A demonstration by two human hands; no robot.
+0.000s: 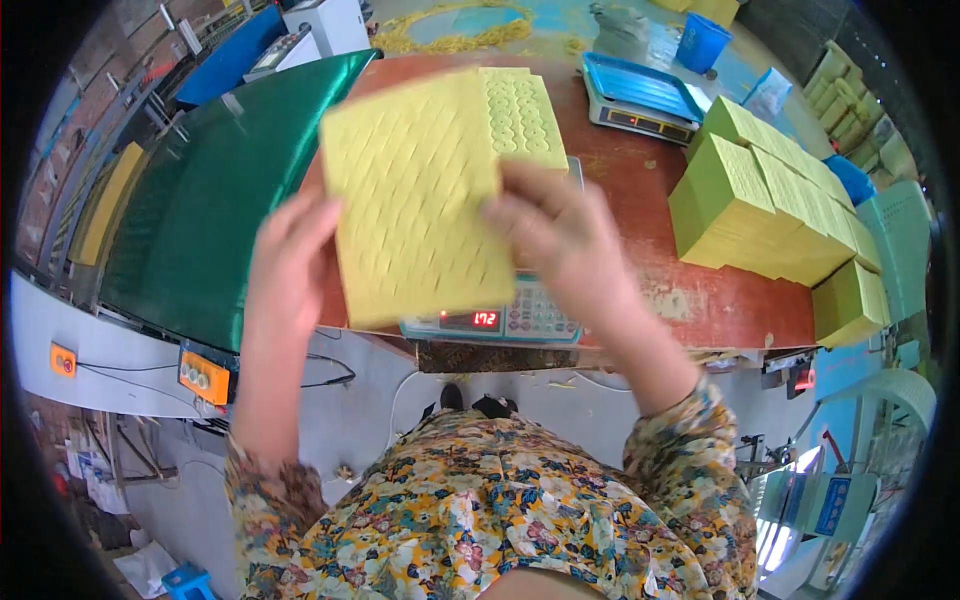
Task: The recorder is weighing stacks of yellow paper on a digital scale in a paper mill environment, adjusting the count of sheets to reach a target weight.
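Nearest me I see my two hands raised over the table edge. My left hand (290,265) lies flat and open against the left edge of a yellow sheet (415,195), fingers straight, steadying it. My right hand (560,240) curls over the sheet's right side, fingers on its face; I cannot tell where the thumb sits behind it. The sheet is held up, tilted, above a scale (500,320) at the near edge of the red table (640,190), and it hides most of that scale's pan; only the keypad and lit display show. A second sheet (525,115), punched with round shapes, peeks out behind the first at its upper right.

To the left lies one green conveyor belt (200,200). To the right, stacks of yellow sheets (770,205) stand on the table, at least five piles, close together. Farther back sits a second scale (640,95) with a blue tray, then one blue bucket (702,40) on the floor.
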